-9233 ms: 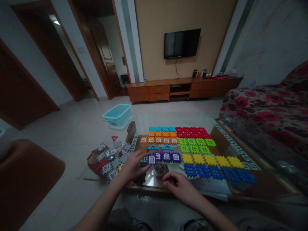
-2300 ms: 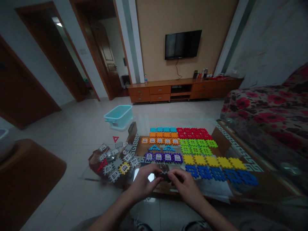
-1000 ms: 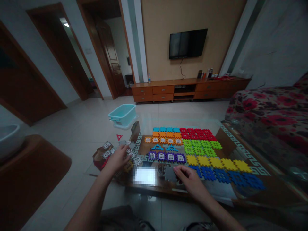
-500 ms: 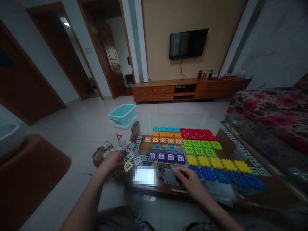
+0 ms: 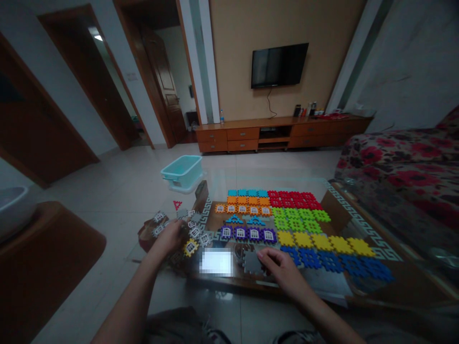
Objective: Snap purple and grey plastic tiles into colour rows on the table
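Observation:
My right hand pinches the edge of a grey interlocking building tile near the table's front edge. My left hand reaches into a loose pile of grey tiles, some with white window inserts, at the table's left end. Its fingers are mostly hidden behind the hand, so what they hold cannot be made out. Beside that hand lies a yellow tile with a white window. Purple window tiles form a row in the middle, with blue tiles and yellow tiles in rows to the right.
Orange tiles, red tiles and green tiles lie in rows farther back on the glass table. A bright pixelated patch sits between my hands. A turquoise bin stands beyond the table; a flowered sofa is at right.
My left hand has shifted slightly farther into the grey tile pile, and its fingers are now less visible. My right hand stays on the grey tile, almost unmoved.

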`<state>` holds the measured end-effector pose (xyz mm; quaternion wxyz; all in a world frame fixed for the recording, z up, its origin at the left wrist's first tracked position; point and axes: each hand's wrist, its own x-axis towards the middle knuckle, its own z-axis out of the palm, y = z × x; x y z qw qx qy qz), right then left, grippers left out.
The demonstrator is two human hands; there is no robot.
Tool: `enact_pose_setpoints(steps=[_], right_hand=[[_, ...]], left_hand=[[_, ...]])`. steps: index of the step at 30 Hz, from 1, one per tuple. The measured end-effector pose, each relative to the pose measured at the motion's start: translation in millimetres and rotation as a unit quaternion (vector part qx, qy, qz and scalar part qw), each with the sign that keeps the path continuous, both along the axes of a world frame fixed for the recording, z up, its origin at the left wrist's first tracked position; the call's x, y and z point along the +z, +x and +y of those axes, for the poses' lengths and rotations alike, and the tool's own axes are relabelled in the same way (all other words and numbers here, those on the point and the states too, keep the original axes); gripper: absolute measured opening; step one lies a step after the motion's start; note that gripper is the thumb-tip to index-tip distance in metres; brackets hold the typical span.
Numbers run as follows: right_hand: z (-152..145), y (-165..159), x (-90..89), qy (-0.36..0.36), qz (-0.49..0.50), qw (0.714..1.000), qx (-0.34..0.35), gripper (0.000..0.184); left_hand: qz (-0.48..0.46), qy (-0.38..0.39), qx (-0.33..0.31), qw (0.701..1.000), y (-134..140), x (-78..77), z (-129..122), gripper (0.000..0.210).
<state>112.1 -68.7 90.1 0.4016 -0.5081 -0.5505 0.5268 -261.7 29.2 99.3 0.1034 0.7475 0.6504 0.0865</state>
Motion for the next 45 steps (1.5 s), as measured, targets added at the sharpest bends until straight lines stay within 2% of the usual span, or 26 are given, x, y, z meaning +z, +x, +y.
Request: enact_pose_setpoints(steps=[3,6,9,11,13,15,17,22,29,31,39,42,45], right_hand=[[0,0,-0.6,-0.004,-0.002,1.0,0.002,0.053],[-1,0,-0.5,-0.005,-0.004,1.0,0.011,0.055],[-2,-1,0.5,-0.001,-0.012,1.0,0.026,0.054],[-1,1,1.3,0.012,-0.023,0.999,0.031,0.053],[2,4,2.4,0.03,-0.036,0.999,0.023,0.053],[6,11,3.6,0.046,-0.043,0.998,0.004,0.052],[9,17,4.8,0.053,-0.045,0.997,-0.019,0.051],[9,20,5.9,0.053,-0.046,0.997,-0.02,0.049],[6,11,0.2,0.041,-0.042,0.998,-0.005,0.048],[7,10,-1.5,0.034,-0.031,0.999,-0.01,0.048],[4,6,-2.6,0.037,-0.006,0.999,-0.033,0.045],[3,4,-3.7,0.033,0.006,0.999,-0.036,0.044],[3,2,-5.6,0.042,0.011,0.998,-0.047,0.044]], left_hand=[[-0.039,0.054,0.012,0.998,12,9.0,-2,0.02],[-0.118,0.123,0.044,0.984,33,16.5,-8,0.02],[-0.263,0.102,0.048,0.958,66,19.0,-19,0.025],[-0.397,0.025,0.031,0.917,92,17.6,-28,0.032],[-0.539,-0.088,0.032,0.837,116,14.7,-38,0.042],[-0.623,-0.179,0.046,0.76,136,11.6,-50,0.047],[-0.659,-0.245,0.051,0.709,151,9.5,-61,0.044],[-0.686,-0.348,0.046,0.638,169,9.6,-82,0.038],[-0.736,-0.408,0.051,0.538,174,15.2,-89,0.036],[-0.744,-0.415,0.048,0.522,174,16.2,-90,0.035],[-0.756,-0.424,0.003,0.498,175,9.4,-97,0.043],[-0.758,-0.429,-0.004,0.492,176,8.3,-100,0.045],[-0.768,-0.402,-0.006,0.498,178,6.9,-100,0.046]])
